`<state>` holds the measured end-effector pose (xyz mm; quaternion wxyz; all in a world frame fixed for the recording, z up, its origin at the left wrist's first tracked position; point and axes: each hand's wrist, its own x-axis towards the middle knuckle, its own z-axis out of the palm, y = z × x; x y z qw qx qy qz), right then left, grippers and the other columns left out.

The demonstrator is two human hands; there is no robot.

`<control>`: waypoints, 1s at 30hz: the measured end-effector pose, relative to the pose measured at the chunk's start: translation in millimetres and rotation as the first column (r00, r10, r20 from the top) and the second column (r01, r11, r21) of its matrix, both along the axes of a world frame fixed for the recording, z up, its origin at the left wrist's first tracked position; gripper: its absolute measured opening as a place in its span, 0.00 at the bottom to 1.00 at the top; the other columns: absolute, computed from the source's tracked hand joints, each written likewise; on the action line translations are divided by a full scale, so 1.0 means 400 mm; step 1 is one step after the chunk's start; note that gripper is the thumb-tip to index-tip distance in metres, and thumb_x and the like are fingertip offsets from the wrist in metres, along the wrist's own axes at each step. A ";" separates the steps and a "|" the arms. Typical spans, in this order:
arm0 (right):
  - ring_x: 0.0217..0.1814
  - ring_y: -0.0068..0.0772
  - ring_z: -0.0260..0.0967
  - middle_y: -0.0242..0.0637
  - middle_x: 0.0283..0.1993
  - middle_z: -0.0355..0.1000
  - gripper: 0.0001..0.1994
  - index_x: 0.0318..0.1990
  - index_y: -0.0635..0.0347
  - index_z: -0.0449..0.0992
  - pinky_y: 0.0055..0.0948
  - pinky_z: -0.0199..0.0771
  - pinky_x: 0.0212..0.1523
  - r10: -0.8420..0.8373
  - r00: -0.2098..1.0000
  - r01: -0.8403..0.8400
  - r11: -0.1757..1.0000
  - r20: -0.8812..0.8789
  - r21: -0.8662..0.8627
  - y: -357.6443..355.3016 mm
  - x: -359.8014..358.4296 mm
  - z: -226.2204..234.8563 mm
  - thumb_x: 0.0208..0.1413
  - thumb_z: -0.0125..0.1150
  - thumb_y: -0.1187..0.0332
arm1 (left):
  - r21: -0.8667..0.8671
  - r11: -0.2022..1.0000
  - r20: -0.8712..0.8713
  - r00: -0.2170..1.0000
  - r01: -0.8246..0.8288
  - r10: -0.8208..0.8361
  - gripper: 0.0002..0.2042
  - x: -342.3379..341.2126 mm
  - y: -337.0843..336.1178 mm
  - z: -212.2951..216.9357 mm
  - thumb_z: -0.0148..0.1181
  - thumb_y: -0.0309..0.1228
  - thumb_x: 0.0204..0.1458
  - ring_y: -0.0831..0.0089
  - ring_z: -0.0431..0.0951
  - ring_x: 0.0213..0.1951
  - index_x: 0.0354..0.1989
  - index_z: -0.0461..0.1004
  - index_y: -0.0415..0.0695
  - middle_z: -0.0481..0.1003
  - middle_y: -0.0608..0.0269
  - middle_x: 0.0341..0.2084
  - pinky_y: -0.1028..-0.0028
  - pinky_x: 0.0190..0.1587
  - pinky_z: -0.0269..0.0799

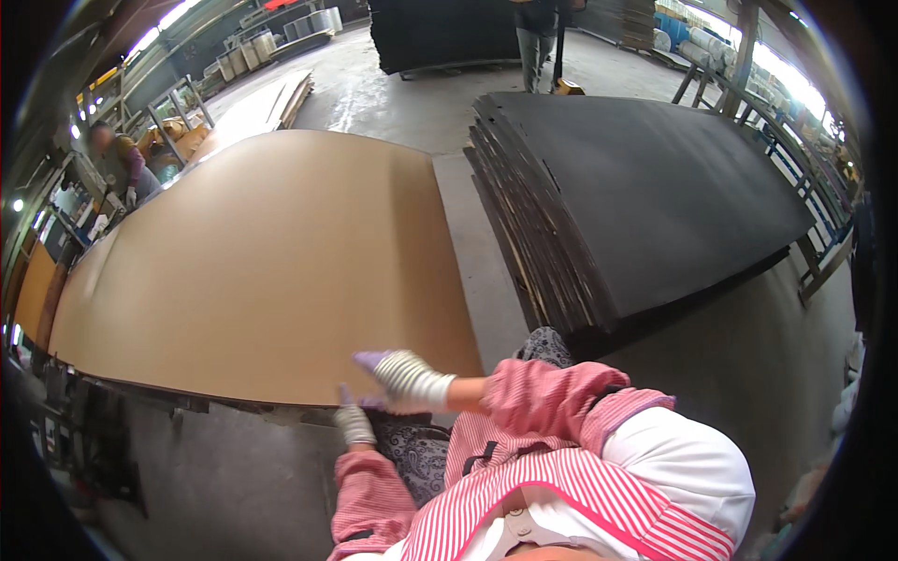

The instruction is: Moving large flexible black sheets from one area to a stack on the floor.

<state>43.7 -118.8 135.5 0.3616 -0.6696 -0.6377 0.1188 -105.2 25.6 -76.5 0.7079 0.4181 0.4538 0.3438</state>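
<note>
A large tan sheet [253,262] lies in front of me and to the left, its surface smooth and slightly bowed. My right hand [407,377], in a striped glove with purple fingertips, is over the sheet's near right part, fingers stretched out to the left. It looks open, with nothing visible in it. My left hand [355,423], in the same kind of glove, is at the sheet's near edge. One finger points up over that edge; the others are partly hidden or blurred. Whether either hand presses on the sheet I cannot tell.
A stack of black sheets [664,187] with ragged edges stands on the right, beyond a strip of concrete floor [468,234]. A metal rack [776,150] borders it. Another person [126,164] is at the sheet's far left; a second person [536,42] stands at the back near a dark stack [444,35].
</note>
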 end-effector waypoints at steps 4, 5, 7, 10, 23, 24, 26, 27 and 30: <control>0.71 0.55 0.35 0.52 0.69 0.40 0.51 0.66 0.58 0.43 0.53 0.34 0.67 0.115 0.959 -0.050 0.968 0.260 -0.245 0.110 -0.184 -0.036 0.38 0.65 0.47 | -0.096 0.977 0.100 0.979 0.188 -0.179 0.27 0.109 -0.273 0.016 0.47 0.49 0.56 0.68 0.73 0.45 0.54 0.65 0.36 0.72 0.57 0.46 0.71 0.51 0.67; 0.71 0.56 0.37 0.52 0.69 0.41 0.51 0.66 0.58 0.43 0.54 0.37 0.66 0.132 0.928 -0.062 0.977 0.349 -0.203 0.125 -0.203 -0.038 0.37 0.66 0.47 | -0.139 0.960 0.165 0.961 0.245 -0.221 0.27 0.121 -0.333 0.029 0.47 0.48 0.56 0.68 0.73 0.45 0.53 0.65 0.36 0.72 0.57 0.46 0.71 0.51 0.67; 0.70 0.56 0.40 0.53 0.69 0.42 0.52 0.66 0.57 0.43 0.54 0.39 0.66 0.124 0.887 -0.059 0.986 0.445 -0.157 0.136 -0.218 -0.071 0.36 0.66 0.48 | -0.201 0.904 0.308 0.900 0.378 -0.308 0.26 0.141 -0.413 0.076 0.47 0.48 0.56 0.68 0.73 0.46 0.53 0.65 0.37 0.72 0.58 0.46 0.71 0.51 0.67; 0.64 0.60 0.52 0.58 0.63 0.51 0.43 0.63 0.63 0.49 0.54 0.51 0.62 -0.196 0.751 0.117 0.979 0.631 0.164 0.135 -0.154 -0.117 0.43 0.62 0.53 | -0.225 0.819 0.481 0.791 0.528 -0.378 0.25 0.169 -0.394 0.153 0.46 0.46 0.56 0.68 0.72 0.46 0.52 0.66 0.37 0.72 0.58 0.45 0.71 0.51 0.67; 0.28 0.46 0.73 0.47 0.31 0.73 0.18 0.49 0.60 0.69 0.34 0.74 0.27 -0.532 0.791 0.378 0.814 0.303 0.442 -0.688 0.395 0.368 0.49 0.59 0.70 | 0.534 0.839 0.845 -0.054 0.108 -0.532 0.21 0.111 0.441 0.935 0.42 0.42 0.59 0.66 0.65 0.54 0.54 0.65 0.42 0.67 0.58 0.52 0.62 0.60 0.54; 0.30 0.45 0.73 0.46 0.33 0.74 0.18 0.49 0.60 0.70 0.33 0.75 0.28 -0.596 0.740 0.390 0.757 0.310 0.524 -0.723 0.384 0.364 0.48 0.60 0.71 | 0.595 0.789 0.803 -0.137 0.153 -0.580 0.20 0.136 0.429 1.047 0.41 0.41 0.60 0.66 0.64 0.55 0.55 0.64 0.42 0.66 0.59 0.53 0.61 0.61 0.51; 0.31 0.44 0.74 0.44 0.34 0.74 0.16 0.45 0.61 0.72 0.31 0.76 0.31 -0.730 0.657 0.502 0.609 0.187 0.615 -0.820 0.385 0.364 0.46 0.62 0.71 | 0.894 0.408 0.448 -0.318 0.186 -0.836 0.20 0.327 0.135 1.309 0.40 0.40 0.60 0.63 0.61 0.58 0.57 0.62 0.42 0.64 0.57 0.55 0.61 0.64 0.46; 0.31 0.45 0.73 0.44 0.36 0.74 0.15 0.44 0.61 0.73 0.31 0.77 0.32 -0.832 0.527 0.648 0.526 0.175 0.551 -0.886 0.386 0.338 0.46 0.63 0.70 | 0.890 0.359 0.434 -0.285 0.281 -0.854 0.20 0.448 0.034 1.380 0.38 0.39 0.61 0.61 0.58 0.61 0.57 0.61 0.42 0.62 0.55 0.57 0.60 0.64 0.47; 0.33 0.39 0.73 0.41 0.39 0.74 0.13 0.41 0.62 0.75 0.29 0.74 0.35 -0.884 0.242 0.665 0.451 0.399 0.596 -1.101 0.430 0.223 0.47 0.63 0.68 | 0.955 0.045 0.182 -0.461 0.292 -0.869 0.25 0.636 -0.262 1.600 0.47 0.42 0.56 0.58 0.62 0.59 0.59 0.59 0.43 0.65 0.50 0.54 0.58 0.62 0.54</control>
